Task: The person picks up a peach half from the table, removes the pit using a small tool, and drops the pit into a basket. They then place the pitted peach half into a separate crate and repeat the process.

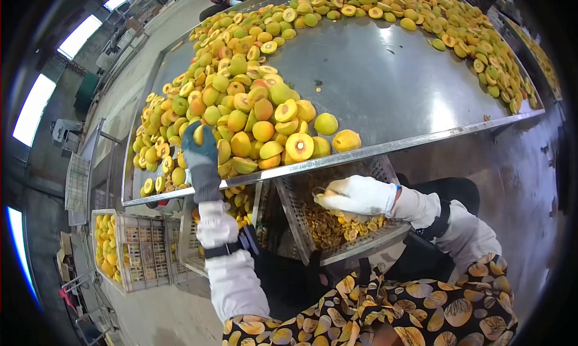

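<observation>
My left hand, in a dark glove, reaches onto the steel table and grips a yellow fruit at the edge of a big heap of halved and whole yellow fruit. My right hand, in a white glove, is below the table edge over a perforated metal tray. Its fingers are closed around a small tool or fruit piece; I cannot tell which. The tray holds many small brownish pits.
More fruit halves ring the far and right rims of the table. A white plastic crate of yellow fruit stands at lower left, another crate sits under the table edge. Concrete floor lies to the left.
</observation>
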`<state>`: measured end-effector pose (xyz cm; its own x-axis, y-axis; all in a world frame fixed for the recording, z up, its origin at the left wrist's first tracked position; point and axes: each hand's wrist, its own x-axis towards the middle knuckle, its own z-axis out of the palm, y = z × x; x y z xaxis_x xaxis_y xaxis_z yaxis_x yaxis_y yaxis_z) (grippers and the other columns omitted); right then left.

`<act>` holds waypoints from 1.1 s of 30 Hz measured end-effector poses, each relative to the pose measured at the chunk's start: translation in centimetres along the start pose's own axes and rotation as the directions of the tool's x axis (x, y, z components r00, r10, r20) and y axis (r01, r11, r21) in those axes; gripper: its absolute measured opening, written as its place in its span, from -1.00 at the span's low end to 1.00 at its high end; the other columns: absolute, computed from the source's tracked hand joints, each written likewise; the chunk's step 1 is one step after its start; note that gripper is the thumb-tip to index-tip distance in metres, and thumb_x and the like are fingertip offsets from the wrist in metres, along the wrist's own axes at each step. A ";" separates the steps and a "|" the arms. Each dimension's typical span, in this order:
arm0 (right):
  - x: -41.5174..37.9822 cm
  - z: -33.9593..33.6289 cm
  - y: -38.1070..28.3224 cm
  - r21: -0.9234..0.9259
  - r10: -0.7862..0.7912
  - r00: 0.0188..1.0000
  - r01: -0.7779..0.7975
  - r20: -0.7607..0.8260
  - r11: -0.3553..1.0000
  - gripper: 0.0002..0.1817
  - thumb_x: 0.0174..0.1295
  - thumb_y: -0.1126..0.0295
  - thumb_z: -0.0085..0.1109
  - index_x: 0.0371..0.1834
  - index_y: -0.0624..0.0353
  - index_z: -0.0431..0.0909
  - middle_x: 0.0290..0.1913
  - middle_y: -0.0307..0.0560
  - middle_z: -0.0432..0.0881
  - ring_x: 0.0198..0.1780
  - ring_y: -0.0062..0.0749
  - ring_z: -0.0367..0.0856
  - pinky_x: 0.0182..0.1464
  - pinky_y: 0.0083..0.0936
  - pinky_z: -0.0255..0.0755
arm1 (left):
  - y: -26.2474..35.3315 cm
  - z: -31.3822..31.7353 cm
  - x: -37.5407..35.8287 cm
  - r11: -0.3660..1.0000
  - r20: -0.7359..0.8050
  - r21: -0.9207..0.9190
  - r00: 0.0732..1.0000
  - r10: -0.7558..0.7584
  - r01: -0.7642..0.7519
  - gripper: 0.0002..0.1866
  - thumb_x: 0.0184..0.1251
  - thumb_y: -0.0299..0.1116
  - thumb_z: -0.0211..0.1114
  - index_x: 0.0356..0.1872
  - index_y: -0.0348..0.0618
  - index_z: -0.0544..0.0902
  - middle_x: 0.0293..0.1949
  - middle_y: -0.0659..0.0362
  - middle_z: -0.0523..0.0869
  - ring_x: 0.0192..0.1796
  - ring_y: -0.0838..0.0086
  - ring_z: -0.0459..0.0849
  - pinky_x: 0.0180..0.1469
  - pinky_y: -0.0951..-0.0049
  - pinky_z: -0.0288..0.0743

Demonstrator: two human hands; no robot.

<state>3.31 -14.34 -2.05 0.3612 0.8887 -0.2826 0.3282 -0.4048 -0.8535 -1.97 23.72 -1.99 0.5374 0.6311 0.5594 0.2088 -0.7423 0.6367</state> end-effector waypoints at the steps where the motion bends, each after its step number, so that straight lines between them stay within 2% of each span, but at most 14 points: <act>1: -0.6 -0.9 -2.5 0.354 0.141 0.979 -0.187 0.150 0.917 -0.45 0.42 -0.11 0.02 -0.21 0.25 0.62 -0.65 -0.02 0.58 -0.68 -0.34 0.58 -0.59 -0.43 0.45 | 1.2 -0.3 -1.3 0.873 0.050 -0.430 0.972 -0.230 0.229 -0.65 0.45 -0.26 0.31 0.10 -0.28 0.59 -0.10 0.08 0.71 -0.14 0.36 0.69 -0.06 0.42 0.63; 2: -0.9 -2.1 -4.0 0.485 0.164 0.950 -0.279 0.265 0.829 -0.43 0.47 -0.12 -0.04 -0.17 0.27 0.60 -0.64 -0.19 0.52 -0.77 -0.56 0.40 -0.70 -0.57 0.31 | 3.8 -1.7 -3.4 0.539 0.272 -0.752 0.923 -0.271 0.380 -0.70 0.49 -0.36 0.25 0.13 -0.27 0.58 -0.03 0.07 0.70 -0.09 0.34 0.70 -0.01 0.42 0.64; 5: -1.0 -0.7 -3.4 0.892 -0.095 0.953 -0.231 0.288 0.388 -0.35 0.52 -0.19 -0.11 -0.12 0.32 0.54 -0.68 -0.31 0.37 -0.81 -0.59 0.27 -0.77 -0.63 0.20 | 8.0 1.2 -11.2 0.778 0.044 -0.551 0.921 0.387 -0.301 -0.47 0.48 -0.58 0.17 0.43 -0.08 0.37 0.19 -0.07 0.58 0.20 0.16 0.62 0.14 0.20 0.64; 7: -1.2 -0.9 -4.5 0.860 -0.029 0.970 -0.202 0.243 0.468 -0.38 0.52 -0.19 -0.11 -0.13 0.25 0.53 -0.68 -0.28 0.42 -0.82 -0.57 0.30 -0.80 -0.61 0.18 | 10.7 3.0 -14.8 0.531 0.188 -0.843 0.971 0.147 0.083 -0.56 0.58 -0.41 0.11 0.40 -0.22 0.35 0.16 -0.09 0.61 0.18 0.18 0.63 0.14 0.22 0.63; 8: -1.0 -1.2 -4.8 0.768 0.072 0.975 -0.209 0.209 0.605 -0.44 0.53 -0.14 -0.09 -0.14 0.24 0.54 -0.65 -0.24 0.46 -0.80 -0.56 0.36 -0.77 -0.58 0.23 | 12.3 3.2 -15.9 0.364 0.267 -0.898 0.964 0.002 0.248 -0.57 0.61 -0.34 0.09 0.36 -0.31 0.36 0.13 -0.10 0.63 0.16 0.20 0.64 0.13 0.25 0.62; 11: -1.0 -0.7 -4.6 0.414 0.099 0.991 -0.054 -0.088 0.909 -0.54 0.52 -0.02 -0.05 -0.16 0.22 0.55 -0.57 -0.07 0.57 -0.67 -0.38 0.55 -0.61 -0.45 0.41 | 14.4 3.5 -16.9 0.829 0.202 -0.558 0.973 0.111 0.021 -0.46 0.70 -0.03 -0.16 0.21 -0.38 0.46 0.00 -0.04 0.68 0.00 0.34 0.65 0.09 0.38 0.56; 15: -0.6 0.2 -2.3 -0.304 -0.374 0.846 0.268 -0.380 0.914 -0.48 0.49 -0.10 -0.08 -0.07 0.17 0.61 -0.38 0.12 0.70 -0.33 -0.04 0.73 -0.29 -0.24 0.59 | 15.9 2.5 -16.9 0.601 0.381 -0.706 0.916 -0.124 0.375 -0.41 0.68 0.07 -0.16 0.19 -0.35 0.50 -0.05 -0.01 0.69 -0.03 0.34 0.66 0.11 0.36 0.55; 17: -0.7 0.0 -2.6 -0.210 -0.231 0.911 0.166 -0.340 0.964 -0.48 0.50 -0.08 -0.10 -0.07 0.19 0.61 -0.30 0.19 0.71 -0.21 0.06 0.72 -0.19 -0.18 0.59 | 14.6 2.7 -16.8 0.344 0.512 -0.778 0.848 -0.138 0.526 -0.48 0.67 -0.02 -0.04 0.25 -0.35 0.46 0.04 -0.07 0.68 0.03 0.28 0.70 0.16 0.29 0.58; 20: -1.5 -0.5 -3.9 -0.116 -0.051 0.960 0.019 -0.276 0.993 -0.44 0.49 -0.11 -0.12 -0.09 0.21 0.62 -0.26 0.26 0.70 -0.10 0.17 0.70 -0.08 -0.12 0.57 | 14.8 3.3 -17.3 0.520 0.464 -0.700 0.865 -0.189 0.489 -0.32 0.68 0.16 -0.27 0.18 -0.34 0.51 -0.06 -0.06 0.72 0.01 0.30 0.70 0.15 0.30 0.60; 23: -1.6 -0.5 -4.3 -0.069 0.028 0.969 -0.047 -0.246 0.997 -0.39 0.49 -0.16 -0.13 -0.12 0.23 0.63 -0.24 0.27 0.70 -0.08 0.21 0.69 -0.04 -0.11 0.56 | 17.1 2.8 -17.3 0.316 0.513 -0.757 0.820 -0.254 0.572 -0.40 0.69 0.08 -0.17 0.10 -0.35 0.56 -0.11 0.02 0.71 -0.11 0.35 0.69 0.03 0.40 0.57; 24: -1.6 -0.5 -4.2 -0.057 0.042 0.969 -0.057 -0.243 0.997 -0.38 0.49 -0.17 -0.14 -0.13 0.24 0.64 -0.24 0.27 0.70 -0.08 0.22 0.69 -0.04 -0.12 0.56 | 17.3 2.9 -17.4 0.388 0.477 -0.748 0.842 -0.250 0.539 -0.41 0.69 0.07 -0.16 0.10 -0.35 0.56 -0.12 0.02 0.71 -0.12 0.35 0.69 0.02 0.40 0.58; 27: -0.8 0.3 -2.7 -0.058 -0.105 0.953 0.092 -0.283 0.994 -0.32 0.47 -0.23 -0.13 -0.17 0.25 0.63 -0.36 0.17 0.70 -0.25 0.06 0.74 -0.19 -0.20 0.58 | 17.9 2.9 -17.5 0.610 0.375 -0.672 0.903 -0.210 0.421 -0.41 0.70 0.05 -0.18 0.09 -0.35 0.56 -0.11 0.03 0.71 -0.15 0.34 0.70 0.01 0.39 0.60; 30: -1.3 -0.4 -3.6 0.424 0.077 0.996 -0.051 -0.044 0.904 -0.31 0.47 -0.26 -0.13 -0.30 0.25 0.61 -0.55 -0.01 0.62 -0.54 -0.26 0.67 -0.49 -0.37 0.50 | 18.4 2.6 -17.6 0.742 0.321 -0.589 0.936 -0.147 0.319 -0.40 0.71 0.05 -0.23 0.10 -0.33 0.57 -0.08 0.05 0.74 -0.14 0.35 0.73 0.05 0.38 0.62; 33: -1.8 -0.7 -3.5 0.682 0.072 0.984 -0.163 0.160 0.713 -0.31 0.48 -0.26 -0.14 -0.43 0.21 0.55 -0.67 -0.18 0.50 -0.72 -0.53 0.49 -0.69 -0.53 0.32 | 18.3 2.8 -17.8 0.730 0.303 -0.612 0.943 -0.140 0.305 -0.42 0.71 0.03 -0.22 0.07 -0.31 0.59 -0.09 0.07 0.75 -0.15 0.37 0.73 0.04 0.37 0.60</act>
<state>2.11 -14.64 1.68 0.2396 0.8800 -0.4101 -0.4206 -0.2866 -0.8608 -5.41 -1.71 -1.83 0.7246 0.6308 0.2775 -0.1837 -0.2113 0.9600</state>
